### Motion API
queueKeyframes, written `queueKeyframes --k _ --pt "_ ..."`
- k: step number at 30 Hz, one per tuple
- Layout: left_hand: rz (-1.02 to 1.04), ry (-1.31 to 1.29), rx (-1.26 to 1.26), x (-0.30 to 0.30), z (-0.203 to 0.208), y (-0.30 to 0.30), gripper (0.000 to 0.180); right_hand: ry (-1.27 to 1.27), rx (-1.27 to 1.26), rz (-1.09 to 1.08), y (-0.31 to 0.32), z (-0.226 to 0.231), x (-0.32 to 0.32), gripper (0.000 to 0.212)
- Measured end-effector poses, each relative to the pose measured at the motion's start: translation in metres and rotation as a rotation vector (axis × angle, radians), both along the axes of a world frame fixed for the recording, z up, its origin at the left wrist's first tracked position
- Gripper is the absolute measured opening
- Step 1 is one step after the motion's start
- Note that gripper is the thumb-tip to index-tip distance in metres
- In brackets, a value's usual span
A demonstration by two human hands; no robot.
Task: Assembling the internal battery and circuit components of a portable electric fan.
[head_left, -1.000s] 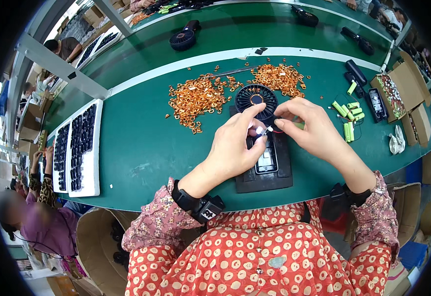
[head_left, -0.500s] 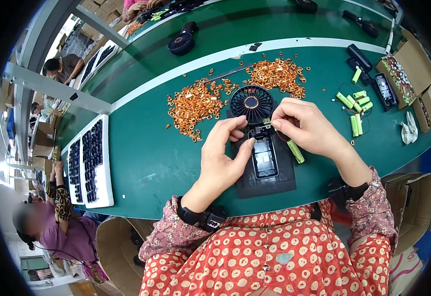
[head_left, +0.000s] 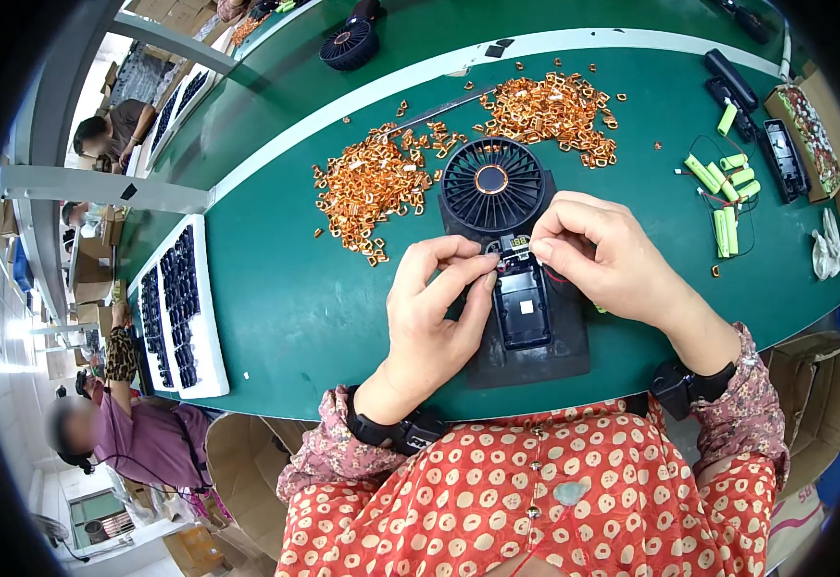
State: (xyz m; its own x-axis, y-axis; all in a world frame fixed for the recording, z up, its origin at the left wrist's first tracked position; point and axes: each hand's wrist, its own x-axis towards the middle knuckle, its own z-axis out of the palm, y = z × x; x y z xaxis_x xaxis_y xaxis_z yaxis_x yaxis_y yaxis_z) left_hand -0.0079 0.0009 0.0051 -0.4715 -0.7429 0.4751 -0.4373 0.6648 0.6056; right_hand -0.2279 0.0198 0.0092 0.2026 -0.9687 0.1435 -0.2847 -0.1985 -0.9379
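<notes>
A black hand-held fan (head_left: 493,189) lies flat on a black mat (head_left: 535,358) on the green table (head_left: 285,308), its round grille pointing away from me and its open handle (head_left: 522,308) toward me. My left hand (head_left: 436,317) pinches a small part at the top of the open handle, just below the grille. My right hand (head_left: 604,258) pinches the same spot from the right, where thin red wires show. A green battery cell peeks out under my right palm.
Two heaps of small copper coils (head_left: 367,183) lie behind the fan. Green battery cells (head_left: 727,192) and black fan shells (head_left: 735,88) sit at the right, near cardboard boxes. A white tray of black parts (head_left: 177,308) is at the left. Other people work at the far left.
My head has shifted, so the fan sits lower and nearer in view. Both hands stayed pinched at the top of the handle; the left fingers slid slightly toward the grille base.
</notes>
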Motion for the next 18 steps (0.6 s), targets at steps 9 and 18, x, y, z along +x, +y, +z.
queueKeyframes --k 9,18 --pt "-0.032 0.012 -0.043 -0.002 0.001 0.005 0.025 0.06 -0.098 -0.15 0.002 -0.005 0.007 0.012" --pt "-0.04 0.0 -0.032 0.002 -0.002 0.006 0.024 0.098 -0.124 -0.135 0.005 -0.008 0.015 0.013"
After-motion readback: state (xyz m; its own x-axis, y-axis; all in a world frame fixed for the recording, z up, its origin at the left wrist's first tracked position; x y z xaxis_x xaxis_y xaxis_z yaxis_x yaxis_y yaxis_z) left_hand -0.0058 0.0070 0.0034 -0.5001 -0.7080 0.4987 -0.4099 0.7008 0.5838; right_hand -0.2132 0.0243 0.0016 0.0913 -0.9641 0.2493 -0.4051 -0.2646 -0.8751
